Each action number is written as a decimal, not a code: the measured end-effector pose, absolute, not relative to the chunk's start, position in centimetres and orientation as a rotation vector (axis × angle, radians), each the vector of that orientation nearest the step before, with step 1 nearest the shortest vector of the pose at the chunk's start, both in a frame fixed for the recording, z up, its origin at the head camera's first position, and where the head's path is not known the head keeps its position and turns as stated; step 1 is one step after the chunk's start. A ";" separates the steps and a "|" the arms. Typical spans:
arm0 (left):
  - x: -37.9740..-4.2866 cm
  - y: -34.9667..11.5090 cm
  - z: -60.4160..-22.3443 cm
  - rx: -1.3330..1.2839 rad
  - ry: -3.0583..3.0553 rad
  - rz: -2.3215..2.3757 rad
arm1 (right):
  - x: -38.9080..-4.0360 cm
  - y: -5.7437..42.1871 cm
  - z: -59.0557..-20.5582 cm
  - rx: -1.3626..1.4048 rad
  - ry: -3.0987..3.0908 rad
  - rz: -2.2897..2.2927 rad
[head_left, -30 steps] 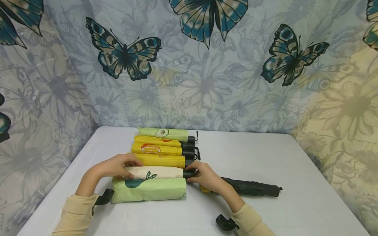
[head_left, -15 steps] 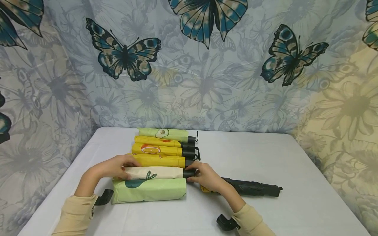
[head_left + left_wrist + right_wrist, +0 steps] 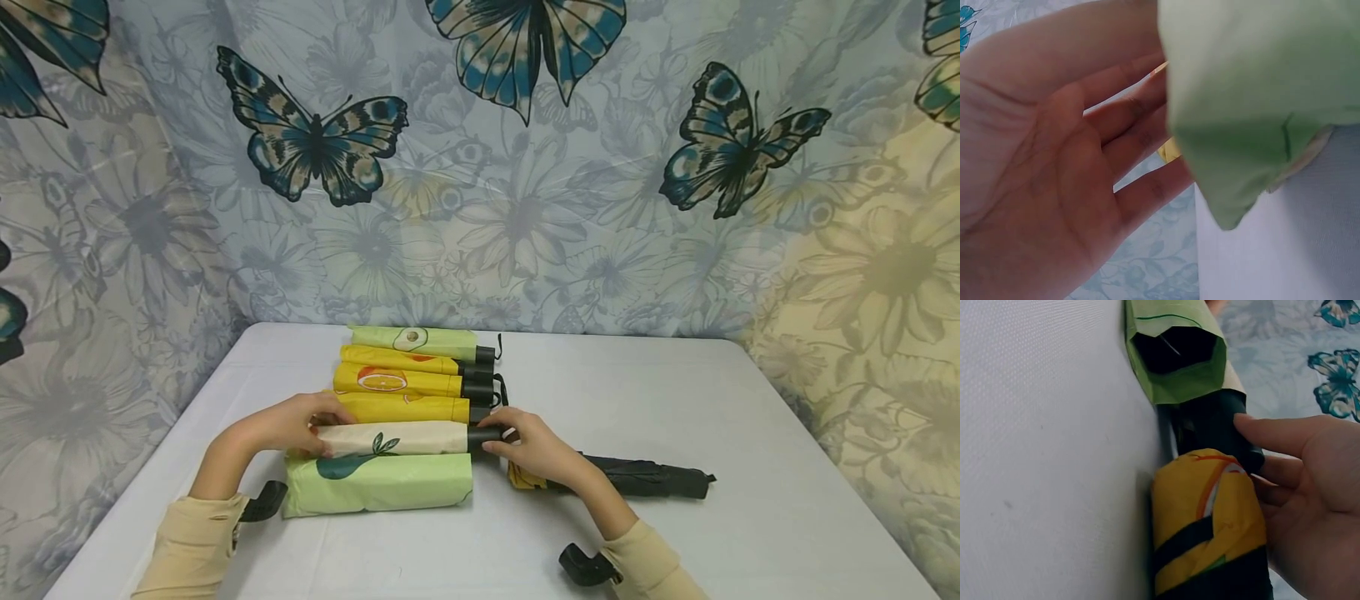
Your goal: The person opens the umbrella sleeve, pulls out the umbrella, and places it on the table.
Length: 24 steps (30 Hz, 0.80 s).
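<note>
A cream folded umbrella point(image 3: 427, 436) with a leaf print lies crosswise in a row of umbrellas. My left hand point(image 3: 292, 423) holds its left end, thumb on the near side and fingers beyond. At the other end, my right hand point(image 3: 536, 450) pinches the black handle point(image 3: 483, 437) between thumb and fingers. Directly in front lies a light green umbrella sleeve point(image 3: 412, 483); the right wrist view shows its hollow open end point(image 3: 1172, 390). In the left wrist view the green fabric point(image 3: 1254, 75) hides my left fingertips.
Beyond the cream umbrella lie several yellow umbrellas point(image 3: 408, 408) and a green avocado-print one point(image 3: 442, 339), handles to the right. A black and yellow folded umbrella point(image 3: 652, 479) lies partly behind my right wrist. The white table point(image 3: 615, 383) meets a butterfly-print cloth backdrop point(image 3: 525, 217).
My right hand has shifted a little to the right, and the black handle of the cream umbrella has moved slightly right with it. The left hand stays almost where it was.
</note>
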<state>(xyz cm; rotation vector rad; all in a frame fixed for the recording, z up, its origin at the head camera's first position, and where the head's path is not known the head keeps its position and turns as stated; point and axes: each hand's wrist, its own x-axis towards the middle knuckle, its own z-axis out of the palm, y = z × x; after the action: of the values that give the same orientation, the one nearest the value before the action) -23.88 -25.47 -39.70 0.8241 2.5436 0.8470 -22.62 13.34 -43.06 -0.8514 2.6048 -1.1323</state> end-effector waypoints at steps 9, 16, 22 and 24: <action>-24.0 -25.5 -39.8 0.812 2.526 0.857 | -22.4 14.2 -42.6 -0.802 2.590 -1.151; -24.1 -25.7 -39.9 0.807 2.526 0.853 | -22.4 14.7 -42.7 -0.687 2.578 -1.170; -24.0 -25.7 -39.9 0.801 2.513 0.859 | -22.6 15.4 -42.6 -0.673 2.560 -1.200; -24.0 -25.6 -39.9 0.798 2.502 0.865 | -22.6 15.7 -42.6 -0.690 2.554 -1.223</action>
<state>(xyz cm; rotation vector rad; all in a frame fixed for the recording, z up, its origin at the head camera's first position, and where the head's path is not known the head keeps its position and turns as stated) -24.02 -25.65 -39.95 0.7976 2.5015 0.8647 -22.60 15.70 -42.59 -0.6896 2.5537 -1.2229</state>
